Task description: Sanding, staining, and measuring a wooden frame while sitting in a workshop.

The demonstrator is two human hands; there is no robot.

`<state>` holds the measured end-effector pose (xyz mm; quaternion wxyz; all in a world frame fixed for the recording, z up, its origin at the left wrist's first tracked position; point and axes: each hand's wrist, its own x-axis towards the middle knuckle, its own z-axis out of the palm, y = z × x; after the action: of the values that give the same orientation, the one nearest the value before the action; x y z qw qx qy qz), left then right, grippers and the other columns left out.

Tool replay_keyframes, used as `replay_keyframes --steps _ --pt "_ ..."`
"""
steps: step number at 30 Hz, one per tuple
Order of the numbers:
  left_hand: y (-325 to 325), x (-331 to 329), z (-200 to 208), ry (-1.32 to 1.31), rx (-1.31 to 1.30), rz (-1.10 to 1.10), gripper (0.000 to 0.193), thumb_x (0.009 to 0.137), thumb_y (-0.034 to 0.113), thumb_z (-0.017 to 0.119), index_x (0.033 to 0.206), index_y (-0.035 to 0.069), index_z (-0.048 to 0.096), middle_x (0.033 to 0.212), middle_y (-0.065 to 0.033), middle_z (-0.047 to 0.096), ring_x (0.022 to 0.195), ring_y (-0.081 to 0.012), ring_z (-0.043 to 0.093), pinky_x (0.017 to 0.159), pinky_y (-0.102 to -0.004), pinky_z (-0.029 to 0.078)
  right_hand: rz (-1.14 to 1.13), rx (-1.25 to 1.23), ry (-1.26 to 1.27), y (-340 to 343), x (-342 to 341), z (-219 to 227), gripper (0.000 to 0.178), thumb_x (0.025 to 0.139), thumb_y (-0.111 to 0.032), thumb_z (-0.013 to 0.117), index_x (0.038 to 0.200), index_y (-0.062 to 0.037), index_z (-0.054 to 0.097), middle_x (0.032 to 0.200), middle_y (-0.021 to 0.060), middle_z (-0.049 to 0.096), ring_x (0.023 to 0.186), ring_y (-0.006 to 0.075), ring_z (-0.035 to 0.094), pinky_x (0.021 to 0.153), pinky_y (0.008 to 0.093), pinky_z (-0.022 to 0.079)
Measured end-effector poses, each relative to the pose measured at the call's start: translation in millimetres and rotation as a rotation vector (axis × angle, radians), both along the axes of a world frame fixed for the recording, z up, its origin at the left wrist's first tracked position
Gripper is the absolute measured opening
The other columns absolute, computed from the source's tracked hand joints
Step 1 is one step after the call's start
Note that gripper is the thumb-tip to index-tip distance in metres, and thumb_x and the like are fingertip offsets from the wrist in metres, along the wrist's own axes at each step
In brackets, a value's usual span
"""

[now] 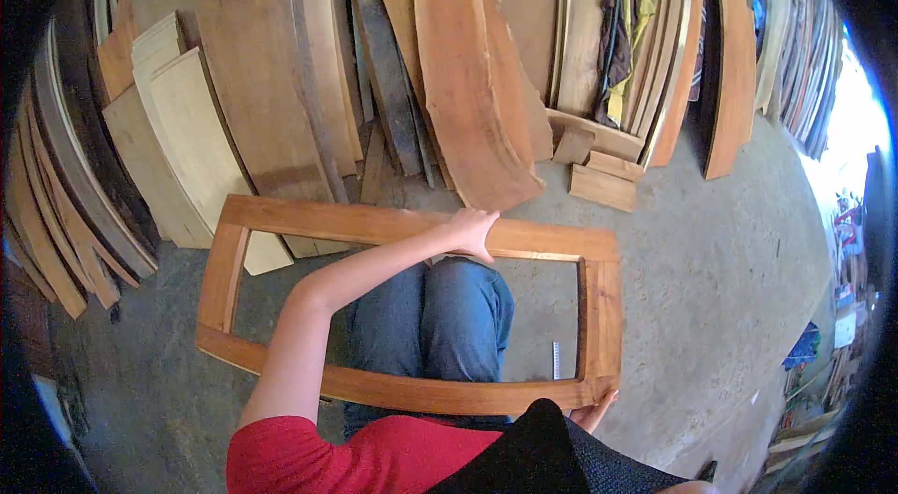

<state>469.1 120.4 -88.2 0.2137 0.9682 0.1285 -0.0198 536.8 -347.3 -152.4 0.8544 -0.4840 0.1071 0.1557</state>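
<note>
A rectangular wooden frame (365,225) with an open middle lies across my lap, its long sides running left to right. My left arm reaches over the opening, and my left hand (470,234) is closed round the far rail. At the near right corner my right hand (596,412) holds the frame's edge; only part of it shows, the rest being hidden by the wood and dark cloth. Through the opening I see my knees in blue jeans (426,316).
Tall wooden boards (477,73) lean in a row along the far side. Pale panels (192,129) stand at the left, and small offcuts (603,183) lie by the boards. A thin white strip (556,360) rests on the concrete floor (711,279). Dark and yellow cloth (622,36) hangs among the planks.
</note>
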Motion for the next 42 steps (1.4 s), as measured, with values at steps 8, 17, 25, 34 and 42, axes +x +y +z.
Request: replay_keyframes --steps 8,17,25,34,42 --pt "1 1 -31 -0.121 0.041 -0.031 0.093 0.054 0.058 0.076 0.115 -0.005 0.046 0.106 -0.0225 0.058 0.1 -0.037 0.056 0.087 -0.0428 0.046 0.244 -0.023 -0.033 -22 12 -12 0.059 0.085 -0.037 0.058 0.131 -0.0053 0.038 0.125 0.0099 0.05 0.114 0.025 0.051 0.097 0.0402 0.041" --pt "9 14 -123 0.266 -0.462 0.079 0.1 0.065 0.077 0.056 0.12 -0.007 0.049 0.121 -0.0239 0.054 0.108 -0.0351 0.054 0.091 -0.0408 0.043 0.333 -0.073 0.038 -42 25 -36 0.061 0.082 -0.034 0.061 0.129 -0.0018 0.039 0.125 0.0119 0.05 0.113 0.0257 0.051 0.096 0.0409 0.042" --pt "18 23 -166 0.499 -0.449 0.131 0.089 0.074 0.076 0.042 0.122 0.002 0.055 0.132 -0.0194 0.047 0.12 -0.0309 0.047 0.099 -0.0405 0.037 0.338 -0.193 -0.113 -5 19 31 0.056 0.081 -0.027 0.063 0.124 0.0011 0.041 0.121 0.0139 0.05 0.111 0.0258 0.051 0.095 0.0391 0.042" --pt "28 27 -189 0.521 -0.435 0.136 0.084 0.076 0.073 0.044 0.12 0.003 0.056 0.129 -0.0198 0.05 0.117 -0.0297 0.05 0.098 -0.0401 0.039 0.381 -0.196 -0.172 19 31 42 0.043 0.082 -0.02 0.061 0.118 -0.0007 0.046 0.111 0.0112 0.055 0.104 0.0227 0.055 0.09 0.0351 0.045" --pt "36 20 -197 0.547 -0.395 0.16 0.078 0.078 0.069 0.046 0.118 0.003 0.057 0.126 -0.0201 0.052 0.114 -0.0284 0.052 0.096 -0.0396 0.04 0.368 -0.293 -0.256 35 21 72 0.043 0.082 -0.018 0.062 0.116 0.001 0.047 0.108 0.0117 0.055 0.097 0.0203 0.056 0.088 0.0322 0.044"
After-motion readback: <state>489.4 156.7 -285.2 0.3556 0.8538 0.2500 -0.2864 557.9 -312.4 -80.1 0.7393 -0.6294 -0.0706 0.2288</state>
